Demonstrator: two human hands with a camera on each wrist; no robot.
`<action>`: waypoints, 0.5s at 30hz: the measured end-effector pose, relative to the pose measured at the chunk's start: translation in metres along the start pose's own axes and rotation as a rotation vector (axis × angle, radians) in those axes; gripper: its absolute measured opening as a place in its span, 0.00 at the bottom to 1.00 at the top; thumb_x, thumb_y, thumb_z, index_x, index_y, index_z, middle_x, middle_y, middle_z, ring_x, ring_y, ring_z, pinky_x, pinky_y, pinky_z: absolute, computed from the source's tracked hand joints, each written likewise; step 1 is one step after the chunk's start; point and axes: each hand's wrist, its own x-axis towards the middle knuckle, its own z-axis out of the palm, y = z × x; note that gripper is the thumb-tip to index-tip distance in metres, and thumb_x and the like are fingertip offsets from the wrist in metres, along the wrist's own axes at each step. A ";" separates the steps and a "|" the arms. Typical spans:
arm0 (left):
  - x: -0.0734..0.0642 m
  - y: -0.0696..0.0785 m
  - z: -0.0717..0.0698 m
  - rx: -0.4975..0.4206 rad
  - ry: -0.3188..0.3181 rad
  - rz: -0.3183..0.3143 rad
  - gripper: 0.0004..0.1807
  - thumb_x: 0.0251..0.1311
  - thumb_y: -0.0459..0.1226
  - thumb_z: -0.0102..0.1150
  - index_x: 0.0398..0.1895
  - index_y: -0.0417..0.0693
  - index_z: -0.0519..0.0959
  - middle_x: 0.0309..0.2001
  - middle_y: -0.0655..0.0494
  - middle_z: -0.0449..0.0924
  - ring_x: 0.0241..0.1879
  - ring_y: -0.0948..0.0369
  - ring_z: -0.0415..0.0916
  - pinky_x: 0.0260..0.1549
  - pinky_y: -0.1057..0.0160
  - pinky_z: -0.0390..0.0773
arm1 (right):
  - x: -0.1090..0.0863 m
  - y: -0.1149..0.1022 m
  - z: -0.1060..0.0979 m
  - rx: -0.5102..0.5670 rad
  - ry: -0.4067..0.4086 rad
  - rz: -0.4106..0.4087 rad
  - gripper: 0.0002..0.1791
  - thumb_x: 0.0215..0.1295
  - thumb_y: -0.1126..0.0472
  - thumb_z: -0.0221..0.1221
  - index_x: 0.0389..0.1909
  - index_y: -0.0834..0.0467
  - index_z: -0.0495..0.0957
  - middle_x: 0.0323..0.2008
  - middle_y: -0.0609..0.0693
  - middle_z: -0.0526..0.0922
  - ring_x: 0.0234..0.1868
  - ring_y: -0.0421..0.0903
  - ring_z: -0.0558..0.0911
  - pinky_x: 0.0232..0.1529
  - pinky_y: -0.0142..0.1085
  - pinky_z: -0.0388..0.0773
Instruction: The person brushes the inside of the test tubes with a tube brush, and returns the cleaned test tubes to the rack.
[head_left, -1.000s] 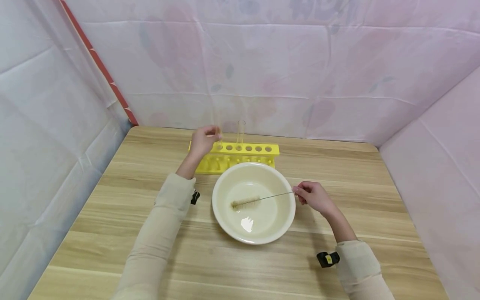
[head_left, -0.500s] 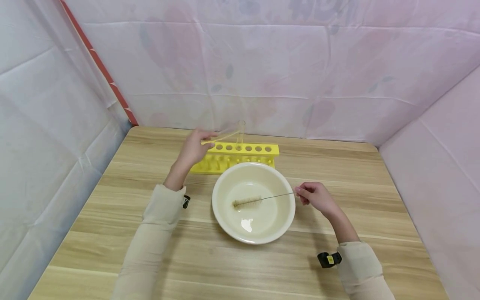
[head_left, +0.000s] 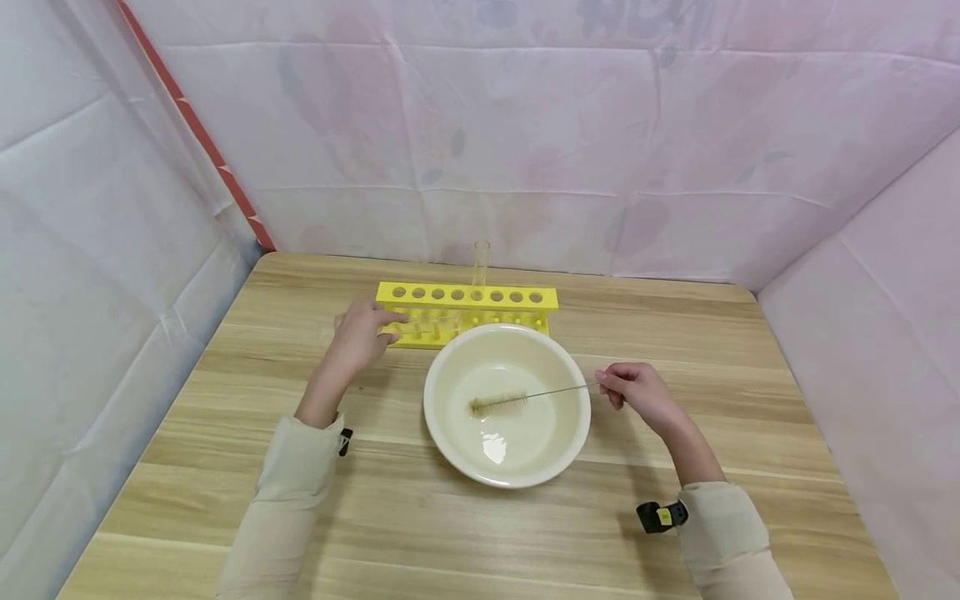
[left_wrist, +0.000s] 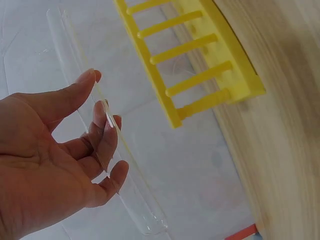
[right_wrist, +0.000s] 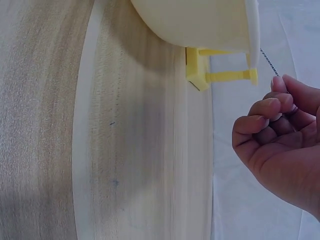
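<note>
My left hand (head_left: 360, 333) holds a clear test tube (left_wrist: 137, 200) between thumb and fingers, in front of the left end of the yellow test tube rack (head_left: 517, 296). In the head view the tube lies nearly level, its outline faint against the rack. My right hand (head_left: 637, 394) pinches the thin wire handle of a test tube brush (head_left: 501, 402) just past the basin's right rim. The brush's bristled head is over the inside of the cream basin (head_left: 432, 417). Another clear test tube (head_left: 481, 267) stands upright in a middle hole of the rack.
The basin stands close in front of the rack and hides part of its base; a bright reflection shows inside it. Both sit on a wood-grain table (head_left: 480, 542). Pale patterned cloth (head_left: 525, 125) encloses the back and sides.
My left hand has drawn the test tube down and left from above the rack, tipping it from upright to nearly level. The brush and right hand have shifted slightly right.
</note>
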 end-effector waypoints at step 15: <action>-0.019 -0.013 0.010 -0.111 0.017 0.014 0.16 0.53 0.28 0.60 0.47 0.43 0.80 0.41 0.43 0.72 0.44 0.48 0.67 0.46 0.42 0.54 | -0.006 -0.005 -0.020 0.409 0.004 -0.002 0.15 0.67 0.65 0.50 0.20 0.60 0.76 0.19 0.49 0.73 0.17 0.41 0.67 0.22 0.32 0.67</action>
